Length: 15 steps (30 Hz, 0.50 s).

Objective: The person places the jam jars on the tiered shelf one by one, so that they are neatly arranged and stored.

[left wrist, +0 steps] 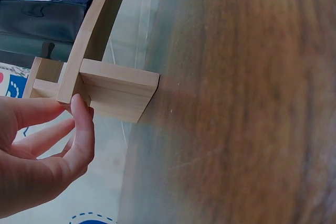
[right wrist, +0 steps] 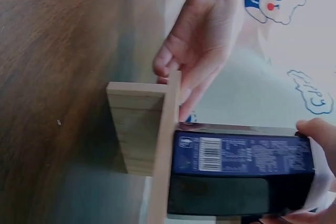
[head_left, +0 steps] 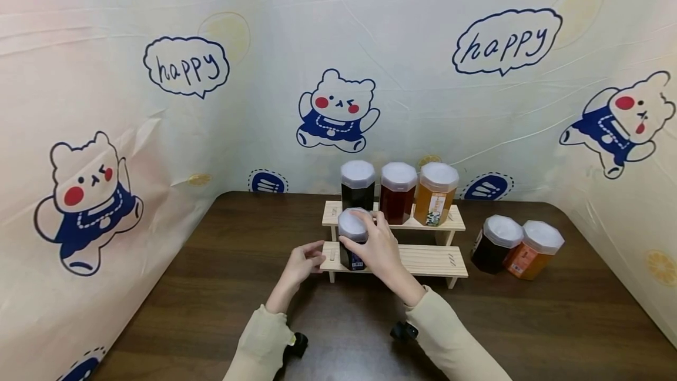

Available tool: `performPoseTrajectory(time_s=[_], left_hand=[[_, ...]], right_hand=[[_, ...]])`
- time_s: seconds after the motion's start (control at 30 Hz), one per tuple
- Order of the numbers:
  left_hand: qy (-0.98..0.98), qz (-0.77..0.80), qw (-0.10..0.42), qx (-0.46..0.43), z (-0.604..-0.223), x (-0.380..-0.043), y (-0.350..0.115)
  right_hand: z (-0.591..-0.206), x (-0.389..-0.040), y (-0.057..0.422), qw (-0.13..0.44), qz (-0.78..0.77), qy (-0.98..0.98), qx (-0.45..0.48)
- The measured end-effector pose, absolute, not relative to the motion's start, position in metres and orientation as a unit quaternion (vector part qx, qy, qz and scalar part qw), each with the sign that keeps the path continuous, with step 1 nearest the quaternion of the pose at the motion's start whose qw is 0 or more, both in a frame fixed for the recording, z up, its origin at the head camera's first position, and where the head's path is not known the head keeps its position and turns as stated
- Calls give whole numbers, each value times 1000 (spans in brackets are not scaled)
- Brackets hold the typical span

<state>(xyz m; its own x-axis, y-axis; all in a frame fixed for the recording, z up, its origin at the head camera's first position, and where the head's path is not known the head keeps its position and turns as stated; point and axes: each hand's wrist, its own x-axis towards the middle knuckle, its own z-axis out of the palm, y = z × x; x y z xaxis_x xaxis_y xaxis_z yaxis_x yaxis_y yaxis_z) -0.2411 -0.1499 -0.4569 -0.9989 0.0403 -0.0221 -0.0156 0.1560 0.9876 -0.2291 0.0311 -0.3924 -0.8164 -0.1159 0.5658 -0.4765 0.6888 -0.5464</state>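
Note:
A dark jar with a frosted octagonal lid and a blue barcode label [right wrist: 236, 153] stands upright at the left end of the lower shelf of a light wooden two-step rack [head_left: 423, 258]. My right hand [head_left: 379, 247] grips this jar near its lid, thumb on one side and fingers on the other. My left hand [head_left: 303, 263] pinches the left end of the lower shelf; in the left wrist view the thumb and a finger hold the board's corner [left wrist: 68, 90]. On the upper step stand a dark jar [head_left: 358, 184], a dark red jar [head_left: 396, 196] and an amber jar [head_left: 435, 196].
Right of the rack, a dark jar [head_left: 493, 246] and an orange jar [head_left: 531, 251] stand side by side on the brown wooden table [head_left: 211, 298]. A pale curtain [head_left: 254, 104] printed with cartoon bears hangs behind the table and along its sides.

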Motion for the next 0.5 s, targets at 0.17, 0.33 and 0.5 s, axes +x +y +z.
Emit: performPoseTrajectory(time_s=[0.17,0.33,0.5], left_hand=[[755,655,28,15,-447,-237,-149],[762,647,24,18,-431,-226,-145],[763,646,22,15,-426,-223,-144]], right_hand=[[-386,-222,41,204,370,-888,182],[-381,-218,51,193,366,-888,202],[-379,-216,61,223,360,-877,228]])
